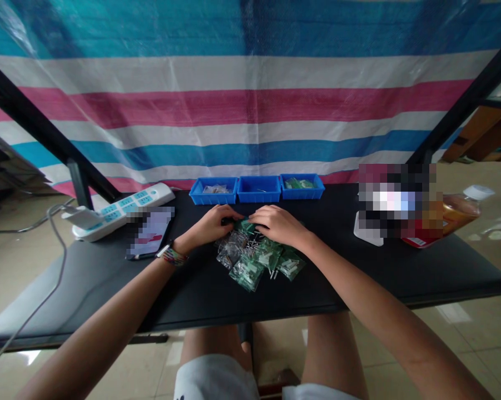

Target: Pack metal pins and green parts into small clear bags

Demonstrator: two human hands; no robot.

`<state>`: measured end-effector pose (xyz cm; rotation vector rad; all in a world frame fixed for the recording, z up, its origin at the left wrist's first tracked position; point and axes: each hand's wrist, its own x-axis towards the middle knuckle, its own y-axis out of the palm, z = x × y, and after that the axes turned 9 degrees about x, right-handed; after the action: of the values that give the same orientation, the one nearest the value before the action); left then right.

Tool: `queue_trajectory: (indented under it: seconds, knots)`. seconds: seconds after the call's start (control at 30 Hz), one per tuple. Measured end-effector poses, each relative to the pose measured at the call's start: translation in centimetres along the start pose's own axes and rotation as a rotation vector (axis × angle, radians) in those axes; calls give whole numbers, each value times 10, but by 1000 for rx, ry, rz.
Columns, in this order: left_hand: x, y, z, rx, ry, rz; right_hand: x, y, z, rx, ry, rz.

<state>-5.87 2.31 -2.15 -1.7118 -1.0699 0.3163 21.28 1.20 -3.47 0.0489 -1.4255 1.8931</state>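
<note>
A loose pile of small clear plastic packets lies on the black table [184,300] in front of me. Some packets, such as this green packet [247,271], have pale parts inside; a clear packet [230,249] holds darker pieces. Short metal pins [274,273] lie loose among them. At the pile's far edge, my left hand [215,223] and my right hand [280,224] face each other, fingers bent and closed on a small green packet [245,225] between them. Fingertips partly hide it. A woven bracelet and a white band circle my left wrist.
Behind my hands stand three blue bins: the left bin [195,199] has clear packets, the middle bin [250,198] a thin metal piece, the right bin [312,194] green packets. A power strip [129,206] and phone [153,230] lie left; a bottle [462,208] lies right.
</note>
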Motion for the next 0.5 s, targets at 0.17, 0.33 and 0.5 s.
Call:
queue_trajectory:
  seconds: [0.17,0.33,0.5]
  knots:
    - [0,-2,-4,-67,-5,0,0,-1,-2,-17,4,-42]
    - [-1,-4,-13,-139,-7,-21,1,-1,-4,135,131,-244]
    - [-1,-2,-22,-237,-72,-94,4,0,-3,421,265,-440]
